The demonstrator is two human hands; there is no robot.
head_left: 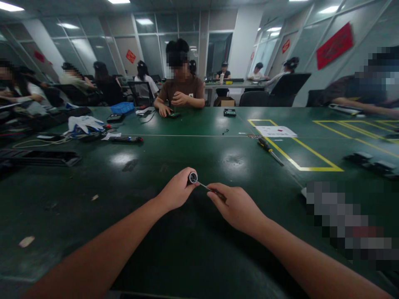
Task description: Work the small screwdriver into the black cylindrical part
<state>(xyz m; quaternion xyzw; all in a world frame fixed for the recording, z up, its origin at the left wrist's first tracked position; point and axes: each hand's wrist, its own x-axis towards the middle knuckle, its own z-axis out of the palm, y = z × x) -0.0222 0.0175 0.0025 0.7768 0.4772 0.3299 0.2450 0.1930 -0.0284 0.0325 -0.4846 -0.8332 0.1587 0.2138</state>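
Note:
My left hand is closed around a small dark cylinder with a silvery ring-shaped open end that faces me. The rest of that part is hidden by my fingers. In my right hand is a screwdriver, gripped by its handle, its thin metal shaft pointing left. The shaft's tip meets the rim of the cylinder or lies just beside it; I cannot tell which. Both hands are held above the green table.
A yellow-black screwdriver lies by a white sheet within yellow tape. White gloves, a pen-like tool and a blue tray are at left. Across the table a person works on a small device. A blurred-out item sits at right.

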